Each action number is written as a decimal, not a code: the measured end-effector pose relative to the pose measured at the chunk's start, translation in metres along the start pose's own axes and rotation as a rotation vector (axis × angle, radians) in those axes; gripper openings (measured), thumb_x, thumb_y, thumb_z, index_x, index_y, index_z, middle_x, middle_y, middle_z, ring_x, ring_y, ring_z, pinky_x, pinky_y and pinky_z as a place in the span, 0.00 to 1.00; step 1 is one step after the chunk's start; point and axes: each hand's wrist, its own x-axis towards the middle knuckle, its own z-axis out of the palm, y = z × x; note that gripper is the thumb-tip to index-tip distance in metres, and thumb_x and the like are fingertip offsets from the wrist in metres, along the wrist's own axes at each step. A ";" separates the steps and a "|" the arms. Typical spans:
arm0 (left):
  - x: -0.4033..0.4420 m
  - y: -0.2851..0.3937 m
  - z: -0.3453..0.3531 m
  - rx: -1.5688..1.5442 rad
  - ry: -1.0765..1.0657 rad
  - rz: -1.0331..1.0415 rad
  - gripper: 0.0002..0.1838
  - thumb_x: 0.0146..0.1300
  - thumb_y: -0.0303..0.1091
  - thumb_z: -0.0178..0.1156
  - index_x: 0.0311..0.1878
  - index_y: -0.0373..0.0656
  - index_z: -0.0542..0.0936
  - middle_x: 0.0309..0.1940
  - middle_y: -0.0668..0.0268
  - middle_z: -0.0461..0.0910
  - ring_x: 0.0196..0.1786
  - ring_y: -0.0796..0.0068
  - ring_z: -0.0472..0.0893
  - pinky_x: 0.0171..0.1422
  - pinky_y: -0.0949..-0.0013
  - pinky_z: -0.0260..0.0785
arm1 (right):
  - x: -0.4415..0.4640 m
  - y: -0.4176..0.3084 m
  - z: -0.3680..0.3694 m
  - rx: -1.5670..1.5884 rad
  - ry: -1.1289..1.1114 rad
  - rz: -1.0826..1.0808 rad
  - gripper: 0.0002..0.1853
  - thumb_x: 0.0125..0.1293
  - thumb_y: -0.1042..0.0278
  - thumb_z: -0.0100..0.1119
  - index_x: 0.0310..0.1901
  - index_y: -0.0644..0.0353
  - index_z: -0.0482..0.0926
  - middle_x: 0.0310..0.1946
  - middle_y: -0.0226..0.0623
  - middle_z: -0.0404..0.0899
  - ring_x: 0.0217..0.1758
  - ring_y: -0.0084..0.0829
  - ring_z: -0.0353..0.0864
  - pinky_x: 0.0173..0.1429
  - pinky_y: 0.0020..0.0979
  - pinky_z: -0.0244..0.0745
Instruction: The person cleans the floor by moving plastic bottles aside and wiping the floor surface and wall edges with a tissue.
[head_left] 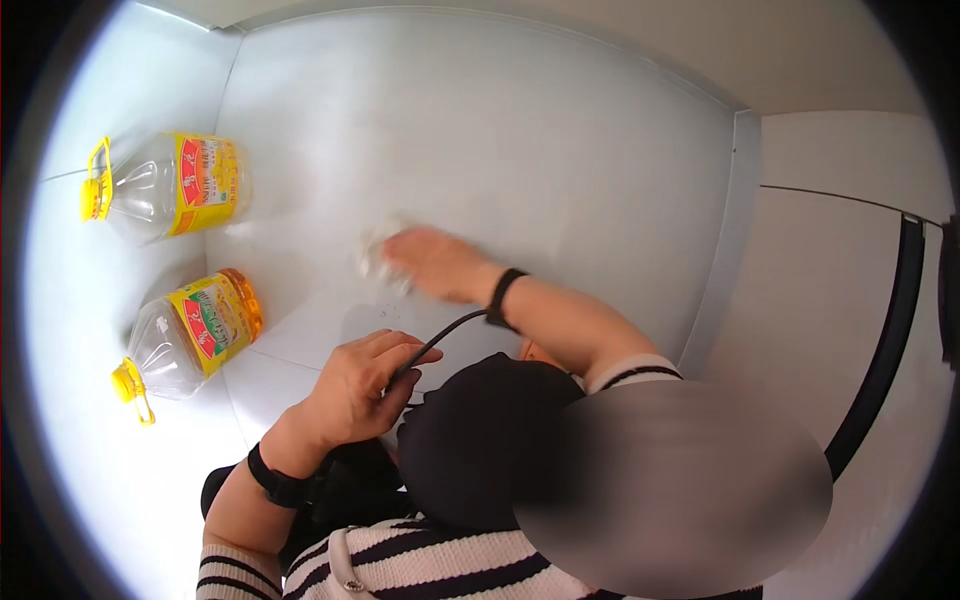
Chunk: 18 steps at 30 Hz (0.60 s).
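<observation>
Cloth [373, 258], blurred white, bunched in right hand [435, 264], thin black cable [442, 335] in curled left hand [368, 385].

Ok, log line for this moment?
left hand: at black cable, grip unclear | right hand: on white cloth, blurred | pale surface: under cloth | yellow-capped bottles: two, apart
</observation>
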 end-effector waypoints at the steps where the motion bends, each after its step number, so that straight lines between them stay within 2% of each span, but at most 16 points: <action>1: 0.001 0.001 0.002 -0.017 -0.014 -0.024 0.17 0.45 0.19 0.55 0.42 0.41 0.77 0.33 0.60 0.76 0.37 0.58 0.77 0.39 0.64 0.71 | -0.025 0.013 -0.016 -0.064 0.144 0.074 0.25 0.66 0.65 0.41 0.64 0.58 0.59 0.64 0.39 0.60 0.67 0.35 0.57 0.72 0.34 0.47; 2: 0.005 -0.001 0.003 -0.009 -0.003 -0.016 0.17 0.45 0.19 0.55 0.42 0.41 0.77 0.33 0.60 0.76 0.37 0.58 0.77 0.39 0.64 0.71 | -0.044 0.023 -0.040 0.023 0.166 0.271 0.24 0.66 0.66 0.40 0.63 0.60 0.59 0.63 0.40 0.62 0.66 0.38 0.59 0.72 0.35 0.48; 3: 0.006 -0.004 0.006 -0.012 -0.029 0.007 0.17 0.45 0.18 0.55 0.42 0.41 0.77 0.33 0.61 0.77 0.37 0.59 0.77 0.38 0.64 0.71 | -0.063 0.043 -0.054 0.203 0.229 0.455 0.25 0.65 0.65 0.41 0.64 0.61 0.57 0.62 0.44 0.62 0.67 0.41 0.56 0.72 0.38 0.47; 5: 0.009 -0.007 0.011 -0.005 -0.063 0.064 0.17 0.44 0.18 0.54 0.41 0.42 0.77 0.32 0.62 0.77 0.36 0.61 0.78 0.38 0.65 0.72 | -0.124 0.065 -0.064 -0.075 0.361 0.656 0.32 0.62 0.64 0.48 0.67 0.59 0.52 0.65 0.49 0.56 0.69 0.44 0.53 0.72 0.41 0.45; 6: 0.015 -0.004 0.012 0.001 -0.062 0.065 0.17 0.44 0.18 0.54 0.41 0.42 0.77 0.32 0.62 0.77 0.36 0.61 0.78 0.38 0.65 0.72 | -0.157 0.069 -0.068 -0.050 0.418 0.763 0.33 0.61 0.65 0.49 0.67 0.59 0.51 0.67 0.48 0.53 0.70 0.45 0.51 0.73 0.41 0.42; 7: 0.020 -0.001 0.012 -0.003 -0.066 0.072 0.17 0.45 0.18 0.55 0.41 0.41 0.77 0.32 0.62 0.77 0.36 0.61 0.78 0.38 0.65 0.72 | -0.191 0.074 -0.066 -0.206 0.391 0.867 0.33 0.60 0.65 0.50 0.67 0.60 0.52 0.67 0.47 0.52 0.70 0.46 0.49 0.73 0.43 0.39; 8: 0.025 0.001 0.012 -0.008 -0.071 0.080 0.17 0.46 0.18 0.55 0.41 0.41 0.76 0.32 0.62 0.77 0.36 0.61 0.78 0.38 0.66 0.72 | -0.229 0.083 -0.059 -0.268 0.374 0.966 0.33 0.61 0.65 0.49 0.67 0.60 0.52 0.68 0.46 0.49 0.72 0.44 0.45 0.72 0.45 0.37; 12: 0.036 0.002 0.013 -0.048 -0.093 0.001 0.16 0.49 0.19 0.55 0.43 0.41 0.75 0.31 0.62 0.77 0.35 0.61 0.78 0.38 0.66 0.72 | -0.296 0.124 -0.067 -0.354 0.642 1.483 0.31 0.64 0.58 0.44 0.66 0.61 0.53 0.69 0.45 0.47 0.73 0.41 0.40 0.72 0.44 0.35; 14: 0.034 0.002 0.017 -0.162 -0.067 -0.018 0.15 0.52 0.21 0.55 0.45 0.41 0.74 0.32 0.61 0.77 0.36 0.60 0.78 0.38 0.65 0.72 | -0.290 0.157 -0.088 -0.350 0.678 1.517 0.31 0.65 0.55 0.41 0.66 0.63 0.53 0.70 0.45 0.46 0.73 0.42 0.40 0.72 0.43 0.35; 16: 0.035 0.003 0.018 -0.168 -0.082 -0.033 0.15 0.53 0.21 0.55 0.45 0.40 0.74 0.32 0.61 0.77 0.36 0.60 0.78 0.39 0.65 0.72 | -0.254 0.186 -0.118 -0.261 0.570 1.481 0.32 0.65 0.53 0.41 0.66 0.64 0.52 0.70 0.46 0.44 0.74 0.41 0.38 0.73 0.42 0.34; 18: 0.038 0.005 0.016 -0.181 -0.100 -0.048 0.15 0.53 0.22 0.55 0.46 0.40 0.74 0.32 0.61 0.77 0.37 0.60 0.78 0.39 0.65 0.72 | -0.178 0.192 -0.121 -0.269 0.564 1.198 0.34 0.64 0.52 0.42 0.67 0.63 0.51 0.70 0.45 0.45 0.74 0.41 0.38 0.74 0.41 0.33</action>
